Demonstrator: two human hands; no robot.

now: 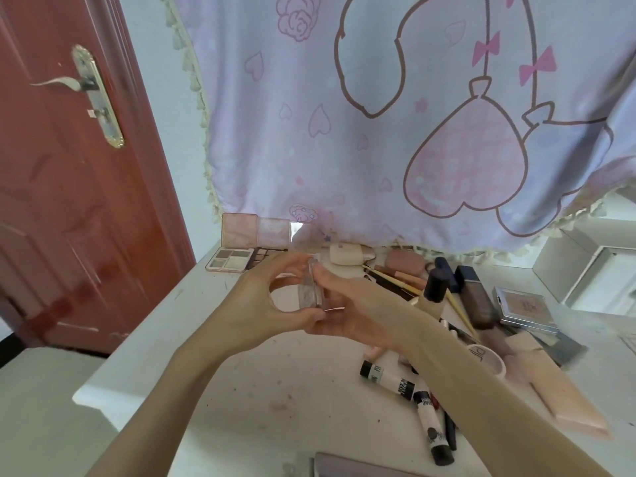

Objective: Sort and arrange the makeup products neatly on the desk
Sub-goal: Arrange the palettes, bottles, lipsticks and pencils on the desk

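Both hands, left hand (272, 301) and right hand (347, 311), pinched a small clear compact (311, 290) above the desk (261, 390), fingers curled round it, probably to close it before placing

My two bare forearms reach in from the near edge and meet at the middle of the view, above the desk. My left hand (272, 301) is turned side-on, its thumb and fingers curved into a ring, the fingertips pinching a small clear compact (311, 290). My right hand (347, 304) lies just to the right, palm turned up and leftward, its fingers curled round the same compact, thumb on its top edge.
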